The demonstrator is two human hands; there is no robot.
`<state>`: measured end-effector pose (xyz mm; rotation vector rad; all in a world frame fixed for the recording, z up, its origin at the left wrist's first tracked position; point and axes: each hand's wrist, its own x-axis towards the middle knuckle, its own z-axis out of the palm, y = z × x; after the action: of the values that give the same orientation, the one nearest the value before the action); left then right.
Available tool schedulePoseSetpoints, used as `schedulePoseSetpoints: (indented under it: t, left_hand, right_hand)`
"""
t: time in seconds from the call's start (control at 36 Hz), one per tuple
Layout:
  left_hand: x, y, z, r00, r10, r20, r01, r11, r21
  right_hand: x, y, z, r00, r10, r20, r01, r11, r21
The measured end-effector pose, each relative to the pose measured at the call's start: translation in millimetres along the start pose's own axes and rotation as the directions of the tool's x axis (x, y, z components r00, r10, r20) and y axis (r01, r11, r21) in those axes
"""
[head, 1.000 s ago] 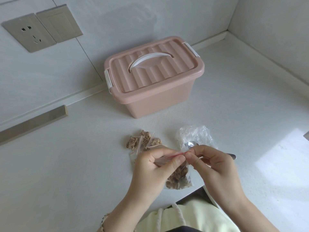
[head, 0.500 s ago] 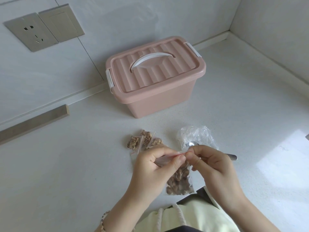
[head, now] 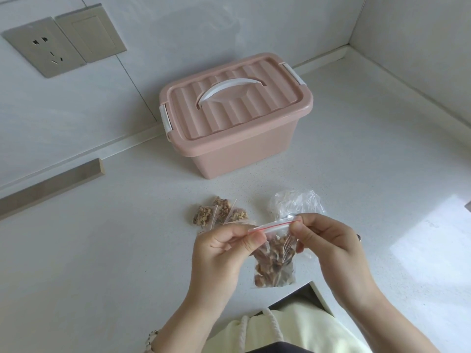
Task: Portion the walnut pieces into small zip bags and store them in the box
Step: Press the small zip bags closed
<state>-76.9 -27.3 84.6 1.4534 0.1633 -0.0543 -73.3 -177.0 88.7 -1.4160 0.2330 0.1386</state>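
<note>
On the wall at the far left, a socket [head: 43, 47] is mounted, and a wooden strip [head: 51, 184] is set along the back left edge of the counter [head: 102, 250]. Near the middle of the counter, a cluster of small filled bags [head: 220, 212] of walnut pieces is laid flat, the bags touching and partly overlapping. Just in front of them, the left hand [head: 219, 253] is raised, its thumb and forefinger pinched on the left end of the red seal of a zip bag [head: 275, 261]. This bag is held in the air above the near edge of the counter, walnut pieces gathered in its lower part. Behind, towards the back wall, the pink box [head: 237, 118] is placed with its lid on and its white handle folded down. Right of the filled bags, a crumpled clear plastic bag [head: 295, 202] is seen on the counter. The right end of the seal is pinched by the thumb and forefinger of the right hand [head: 328, 245], the other fingers curled.
</note>
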Motion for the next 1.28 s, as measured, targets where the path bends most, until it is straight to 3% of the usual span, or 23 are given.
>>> schedulePoseSetpoints:
  t: [0.44,0.53,0.69,0.81,1.28]
  left_hand:
    - [3.3,6.2,-0.1,1.0,0.025,0.003,-0.025,0.999,0.035]
    - [3.2,5.2,-0.2,0.999,0.039,-0.02,-0.037,0.998,0.057]
    - [-1.8,5.7,1.6,0.999,0.03,0.017,-0.032,0.995,0.091]
    - [-5.9,7.0,5.8,0.999,0.034,0.02,-0.035,0.995,0.096]
    - [-5.9,3.2,-3.6,0.991,0.099,0.089,-0.12,0.956,0.269]
  right_hand:
    - [3.0,2.5,-7.0,0.998,-0.053,0.017,0.055,0.99,-0.131]
    - [1.6,3.1,-9.0,0.994,-0.07,0.083,0.086,0.976,-0.202]
    - [3.0,4.4,-9.2,0.949,-0.199,0.245,0.288,0.866,-0.41]
    - [4.0,6.8,-5.1,0.919,-0.275,0.282,0.376,0.827,-0.419]
    - [12.2,11.2,-7.4,0.856,-0.361,0.369,0.502,0.751,-0.43]
